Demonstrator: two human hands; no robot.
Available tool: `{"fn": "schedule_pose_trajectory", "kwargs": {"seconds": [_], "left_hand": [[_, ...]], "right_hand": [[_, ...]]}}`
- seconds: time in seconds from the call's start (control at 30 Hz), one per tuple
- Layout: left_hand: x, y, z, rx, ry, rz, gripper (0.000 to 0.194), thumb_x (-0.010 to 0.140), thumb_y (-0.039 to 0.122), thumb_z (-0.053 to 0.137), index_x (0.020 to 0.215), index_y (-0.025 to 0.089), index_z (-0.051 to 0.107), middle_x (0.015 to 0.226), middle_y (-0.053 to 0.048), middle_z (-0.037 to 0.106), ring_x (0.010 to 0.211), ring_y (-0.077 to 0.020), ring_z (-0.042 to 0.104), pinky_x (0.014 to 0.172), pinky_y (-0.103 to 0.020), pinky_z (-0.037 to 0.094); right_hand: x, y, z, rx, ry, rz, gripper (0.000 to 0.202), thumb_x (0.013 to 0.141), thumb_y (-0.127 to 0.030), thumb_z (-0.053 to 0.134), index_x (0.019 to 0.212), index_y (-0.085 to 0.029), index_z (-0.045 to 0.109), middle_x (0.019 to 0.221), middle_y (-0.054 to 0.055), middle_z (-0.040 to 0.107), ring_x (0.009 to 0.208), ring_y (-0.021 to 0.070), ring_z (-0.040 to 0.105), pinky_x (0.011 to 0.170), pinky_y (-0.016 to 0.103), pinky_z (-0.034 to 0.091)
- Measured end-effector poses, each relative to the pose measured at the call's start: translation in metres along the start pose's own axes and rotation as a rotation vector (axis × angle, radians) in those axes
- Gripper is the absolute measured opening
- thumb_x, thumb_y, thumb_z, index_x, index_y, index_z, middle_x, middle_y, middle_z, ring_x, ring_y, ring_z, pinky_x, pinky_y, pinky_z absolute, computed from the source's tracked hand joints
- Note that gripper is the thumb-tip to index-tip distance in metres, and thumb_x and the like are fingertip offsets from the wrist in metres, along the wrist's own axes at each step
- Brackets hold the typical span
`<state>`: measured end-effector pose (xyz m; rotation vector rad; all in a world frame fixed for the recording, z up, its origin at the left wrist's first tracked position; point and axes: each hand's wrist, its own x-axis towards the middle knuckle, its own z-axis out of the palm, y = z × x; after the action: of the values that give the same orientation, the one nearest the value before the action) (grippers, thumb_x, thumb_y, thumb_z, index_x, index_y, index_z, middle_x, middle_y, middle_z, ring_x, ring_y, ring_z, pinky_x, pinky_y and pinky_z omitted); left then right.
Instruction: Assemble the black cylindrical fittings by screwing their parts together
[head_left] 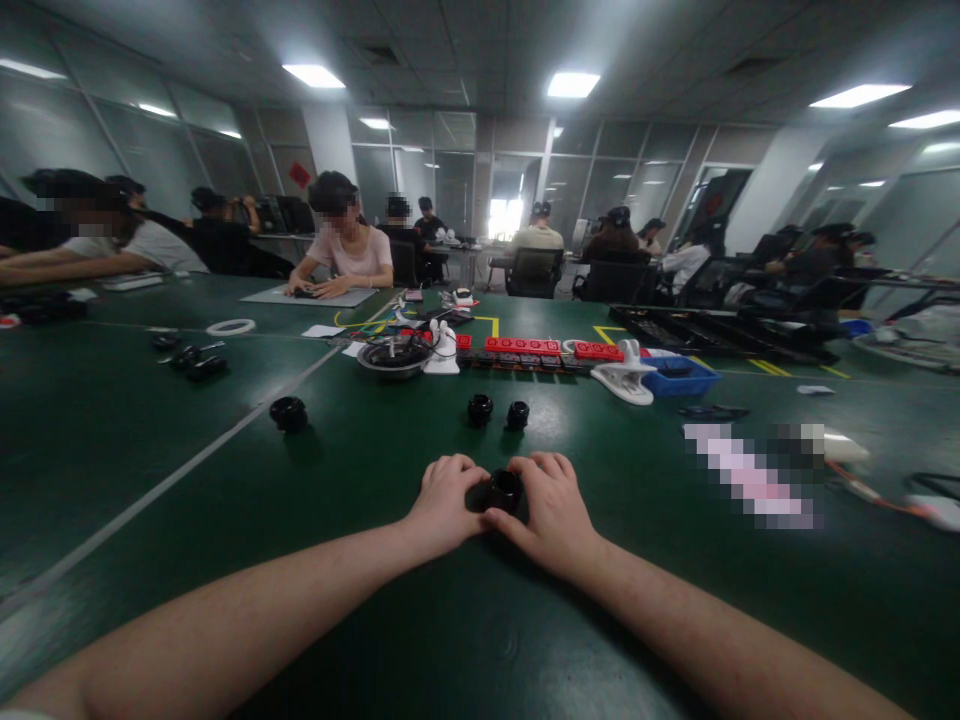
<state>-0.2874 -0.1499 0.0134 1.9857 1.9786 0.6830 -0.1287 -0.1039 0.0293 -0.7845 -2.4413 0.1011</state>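
Note:
Between my two hands, on the green table [360, 620], is a black round hollow part [505, 489] with its opening facing up. My left hand [448, 505] curls round its left side, thumb at the near edge. From the right, my right hand [553, 508] grips the same part with bent fingers and thumb. Beyond my hands stand two similar black parts, one [480, 410] left of the other [517, 416]. Another black part [289, 414] sits farther left.
Across the table lie red socket strips [522, 346], a dark coiled cable bowl [394, 357], white clip stands [627, 375] and a blue bin [679, 376]. Small black items [196, 358] are at left. A person [343, 250] sits opposite; others sit behind.

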Motion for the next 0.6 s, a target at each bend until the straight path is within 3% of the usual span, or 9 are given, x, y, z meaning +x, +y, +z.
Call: {"fn": "schedule_pose_trajectory", "kwargs": {"seconds": [0.1,0.3,0.6], "left_hand": [[0.0000,0.0007,0.0001,0.001,-0.008,0.002,0.033,0.059,0.037,0.062,0.089,0.022,0.058,0.093,-0.003,0.048,0.092,-0.0216,0.041,0.083,-0.037,0.032],[-0.0008,-0.0002,0.0019,0.005,0.000,0.034,0.037,0.059,0.034,0.061,0.093,0.022,0.057,0.093,-0.003,0.047,0.092,-0.0213,0.041,0.084,-0.037,0.032],[-0.0015,-0.0018,0.0046,-0.002,0.013,0.052,0.032,0.059,0.038,0.061,0.088,0.023,0.057,0.091,-0.002,0.047,0.090,-0.0205,0.041,0.081,-0.036,0.033]], "right_hand": [[0.0015,-0.0017,0.0018,0.012,-0.002,0.005,0.042,0.065,-0.046,0.058,0.092,-0.015,0.050,0.086,0.007,0.053,0.088,0.0227,0.043,0.084,0.039,0.030],[0.0041,-0.0039,0.0051,0.071,-0.003,0.033,0.028,0.067,-0.029,0.057,0.091,-0.016,0.048,0.085,0.005,0.053,0.085,0.0202,0.044,0.082,0.037,0.032],[0.0023,0.0005,0.0079,0.178,-0.005,0.107,0.034,0.065,-0.032,0.060,0.094,-0.019,0.047,0.097,0.006,0.055,0.092,0.0208,0.046,0.084,0.039,0.033]]}}
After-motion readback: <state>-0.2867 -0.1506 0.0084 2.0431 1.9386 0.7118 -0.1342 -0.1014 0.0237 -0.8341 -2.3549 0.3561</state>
